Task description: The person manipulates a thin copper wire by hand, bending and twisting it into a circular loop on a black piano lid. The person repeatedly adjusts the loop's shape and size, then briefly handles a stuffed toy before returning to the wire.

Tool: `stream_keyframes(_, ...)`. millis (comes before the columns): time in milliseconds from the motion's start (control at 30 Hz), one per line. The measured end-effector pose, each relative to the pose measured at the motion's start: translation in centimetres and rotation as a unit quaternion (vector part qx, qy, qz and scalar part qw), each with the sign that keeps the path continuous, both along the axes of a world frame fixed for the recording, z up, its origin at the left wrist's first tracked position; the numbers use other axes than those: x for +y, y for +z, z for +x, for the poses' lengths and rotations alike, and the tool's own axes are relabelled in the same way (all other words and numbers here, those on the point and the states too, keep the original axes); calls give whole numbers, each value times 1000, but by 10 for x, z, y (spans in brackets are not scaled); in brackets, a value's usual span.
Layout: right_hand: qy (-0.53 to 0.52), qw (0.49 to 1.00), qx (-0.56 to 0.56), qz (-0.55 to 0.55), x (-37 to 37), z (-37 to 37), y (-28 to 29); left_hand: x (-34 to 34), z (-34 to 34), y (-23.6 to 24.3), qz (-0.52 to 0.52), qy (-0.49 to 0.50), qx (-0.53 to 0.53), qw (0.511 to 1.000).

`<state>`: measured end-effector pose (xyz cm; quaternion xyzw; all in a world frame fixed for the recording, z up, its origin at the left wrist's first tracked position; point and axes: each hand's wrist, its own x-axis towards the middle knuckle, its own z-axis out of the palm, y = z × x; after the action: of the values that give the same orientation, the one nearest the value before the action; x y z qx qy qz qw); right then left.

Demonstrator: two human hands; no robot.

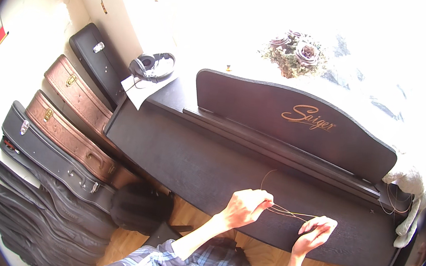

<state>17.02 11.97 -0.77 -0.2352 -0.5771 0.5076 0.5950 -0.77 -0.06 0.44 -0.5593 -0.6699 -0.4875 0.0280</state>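
A thin golden string point(288, 212), wire-like and partly looped, stretches between my two hands above the dark top of a digital piano point(210, 156). My left hand point(248, 208) is closed, its thumb and fingers pinching one end of the loop. A loose end curves up from behind it over the piano top. On the other side, my right hand point(317, 233) pinches the opposite end with its fingertips. Another coiled thin string point(393, 204) lies at the right end of the piano, beside a white plush toy point(413, 203).
Several instrument cases point(67, 131) and soft black bags point(45, 219) stand in a row at the left. Headphones point(152, 66) and a white paper point(142, 90) rest on the piano's far left corner. Behind the upright music stand point(258, 112) is a flower bunch point(297, 54).
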Motion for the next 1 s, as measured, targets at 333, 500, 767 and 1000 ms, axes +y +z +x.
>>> stream_keyframes(333, -112, 992, -64, 4, 8, -7, 8, -4, -1, 2, 36, 28, 36, 998)
stream_keyframes(500, -223, 911, -118, 327, 7, -3, 12, -4, -2, 0, 36, 6, 65, 997)
stream_keyframes(767, -3, 895, -244, 374, 0, -9, 17, -3, 0, 4, 7, -34, 58, 998)
stream_keyframes(1000, -44, 950, -183, 249, -5, -2, 8, 1, -3, 5, 41, 51, 28, 997)
